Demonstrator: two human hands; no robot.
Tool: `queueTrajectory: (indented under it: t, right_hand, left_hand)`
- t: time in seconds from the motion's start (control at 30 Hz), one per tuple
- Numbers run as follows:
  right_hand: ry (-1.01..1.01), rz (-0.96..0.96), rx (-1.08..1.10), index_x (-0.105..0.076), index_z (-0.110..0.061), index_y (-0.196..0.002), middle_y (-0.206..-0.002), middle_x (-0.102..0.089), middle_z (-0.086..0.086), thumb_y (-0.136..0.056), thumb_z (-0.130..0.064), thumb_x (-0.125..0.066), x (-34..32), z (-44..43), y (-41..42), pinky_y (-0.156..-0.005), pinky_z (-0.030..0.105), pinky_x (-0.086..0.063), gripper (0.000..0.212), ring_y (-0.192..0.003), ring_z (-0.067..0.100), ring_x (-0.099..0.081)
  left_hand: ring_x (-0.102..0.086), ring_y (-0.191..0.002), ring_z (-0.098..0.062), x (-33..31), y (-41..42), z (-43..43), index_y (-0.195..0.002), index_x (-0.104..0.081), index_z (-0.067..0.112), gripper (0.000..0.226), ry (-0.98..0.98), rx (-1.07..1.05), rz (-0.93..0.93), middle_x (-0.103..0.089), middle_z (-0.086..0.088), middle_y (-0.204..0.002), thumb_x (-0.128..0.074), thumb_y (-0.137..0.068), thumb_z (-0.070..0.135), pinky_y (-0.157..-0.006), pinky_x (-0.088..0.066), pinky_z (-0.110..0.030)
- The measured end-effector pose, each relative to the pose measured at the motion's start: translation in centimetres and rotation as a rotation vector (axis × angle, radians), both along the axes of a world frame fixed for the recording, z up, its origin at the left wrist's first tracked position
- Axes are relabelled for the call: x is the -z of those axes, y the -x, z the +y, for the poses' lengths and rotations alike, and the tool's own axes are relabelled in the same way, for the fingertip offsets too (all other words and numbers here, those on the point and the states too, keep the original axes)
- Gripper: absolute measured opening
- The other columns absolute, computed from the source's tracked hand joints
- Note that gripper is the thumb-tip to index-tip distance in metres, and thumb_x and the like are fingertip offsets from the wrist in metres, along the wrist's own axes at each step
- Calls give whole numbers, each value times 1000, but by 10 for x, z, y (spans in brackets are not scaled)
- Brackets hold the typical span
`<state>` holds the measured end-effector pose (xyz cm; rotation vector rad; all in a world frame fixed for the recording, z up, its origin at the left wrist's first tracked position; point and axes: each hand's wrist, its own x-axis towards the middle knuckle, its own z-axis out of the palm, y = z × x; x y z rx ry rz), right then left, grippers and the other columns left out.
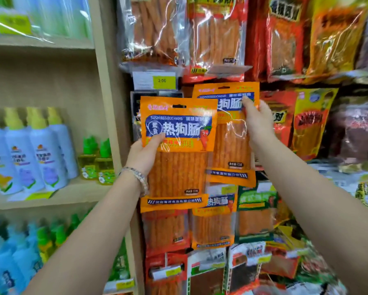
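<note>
Left hand: I logged the left hand [143, 154] gripping the near orange plastic snack packet [178, 167] at its left edge. The thumb was curled over the front by the blue label band, and the fingers behind were hidden from me.
Right hand: the right hand [256, 120] pinched the far orange plastic snack packet [228, 145] at its upper right edge, thumb tip on the blue band.
Packets: both were upright and held up in front of the display rack. The near one overlapped the left side of the far one.
Wrist: I noted a silver metal bracelet [136, 176] on the left wrist.
Above: a yellow paper price tag [162, 80] sat just over the two packets.
Below: matching orange hanging packets [213, 226] hung on the rack under them.
Left side: a pale wooden shelf upright [107, 103] stood beside the rack. Near it were white spray bottles with yellow caps [36, 156] on the shelf board.
Focus: the rack edges were blurred, so I could not read the labels there.
</note>
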<state>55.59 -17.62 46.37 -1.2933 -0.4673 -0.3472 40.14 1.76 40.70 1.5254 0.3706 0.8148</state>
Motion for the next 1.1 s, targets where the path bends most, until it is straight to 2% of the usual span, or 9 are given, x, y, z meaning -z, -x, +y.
queueTrajectory:
  t: [0.13, 0.27, 0.43, 0.67, 0.73, 0.8, 0.87, 1.0, 1.1]
  right_hand:
    - [-56, 18, 3, -59, -23, -80, -81, -67, -4, -93, -27, -57, -7, 8, -16, -62, 21, -51, 14, -70, 9, -64]
    - [1, 28, -23, -61, -24, -82, -94, -72, 3, -92, -26, -57, -5, 11, -26, -80, 36, -55, 12, -90, 21, -69]
    - [59, 51, -47, -61, -21, -82, -89, -70, 3, -91, -29, -56, 1, 16, -37, -86, 42, -52, 13, -92, 27, -67]
    - [224, -78, 124, -55, -17, -78, -74, -53, -6, -90, -37, -56, 13, 23, -61, -63, 30, -40, 23, -66, 6, -50]
    - [258, -99, 134, -59, -17, -92, -88, -59, -5, -90, -35, -59, 21, 23, -67, -72, 30, -44, 18, -79, 5, -55]
    - [232, -95, 103, -55, -14, -121, -118, -59, -1, -90, -31, -60, 30, 21, -69, -93, 31, -45, 35, -109, 12, -55]
    - [186, -121, 119, -49, -17, -130, -124, -53, -6, -90, -35, -59, 36, 16, -66, -98, 27, -41, 45, -114, 9, -51]
    - [80, -121, -78, -60, -33, -89, -86, -63, -18, -77, -59, -55, 37, 7, -53, -75, 22, -49, 29, -83, 0, -59]
    - [119, -171, -207, -63, -32, -78, -70, -63, -24, -79, -57, -58, 34, 6, -49, -60, 10, -42, 25, -67, -8, -57]
  left_hand:
    - [-71, -84, -21, -3, -21, 11, -97, -67, 23, 43, -5, 41, 9, -74, 4, -89, -67, -69, 56, -84, -54, -42]
    - [-72, -81, -20, -5, -36, 15, -96, -65, 26, 36, 12, 125, -10, -75, 4, -86, -67, -74, 53, -85, -53, -48]
    - [-72, -79, -20, -3, -48, 19, -92, -65, 28, 29, 19, 147, -11, -75, 3, -83, -67, -76, 52, -85, -53, -47]
    - [-72, -78, -19, -4, -60, 17, -93, -64, 28, 29, 27, 119, 3, -75, 4, -83, -65, -78, 53, -82, -54, -45]
    - [-72, -79, -19, -4, -64, 13, -94, -65, 28, 30, 27, 124, 10, -75, 4, -83, -66, -78, 53, -83, -54, -44]
    - [-72, -78, -18, -4, -68, 7, -95, -64, 28, 30, 35, 129, 6, -75, 5, -83, -66, -78, 52, -83, -54, -45]
    - [-72, -80, -19, -5, -72, 2, -94, -63, 29, 29, 36, 123, 8, -74, 6, -83, -66, -78, 52, -84, -54, -46]
    - [-68, -93, -24, -8, -80, -14, -98, -64, 26, 43, -23, 122, 39, -73, 2, -96, -65, -71, 59, -93, -48, -50]
    - [-68, -94, -24, -11, -87, -28, -90, -66, 27, 35, -37, 156, 57, -73, 2, -95, -66, -72, 57, -94, -48, -49]
